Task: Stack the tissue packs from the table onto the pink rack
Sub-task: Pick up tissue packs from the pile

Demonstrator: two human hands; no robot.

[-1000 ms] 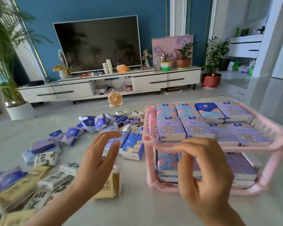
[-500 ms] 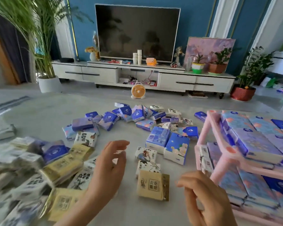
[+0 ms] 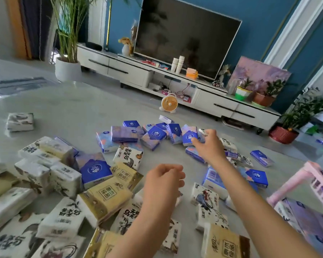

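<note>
Two hands over a desk (image 3: 82, 108) strewn with tissue packs, one pink rack (image 3: 291, 185) at the right edge.

The right hand (image 3: 210, 147) reaches out beyond and left of the pink rack, its fingers spread down onto one blue pack (image 3: 187, 136); whether it pinches that pack I cannot tell. The left hand (image 3: 164, 183) hovers farther left of the rack and nearer the camera, fingers loosely curled, holding nothing. About a dozen blue and purple packs (image 3: 124, 134) lie loose left of the rack, and at least four tan packs (image 3: 108, 194) lie among many white printed packs (image 3: 62, 218) still farther left. One white pack (image 3: 20, 121) sits alone, farthest from the rack. The rack itself holds purple packs on two levels, cut off by the frame edge. One small orange fan (image 3: 169, 104) stands on the floor beyond.
</note>
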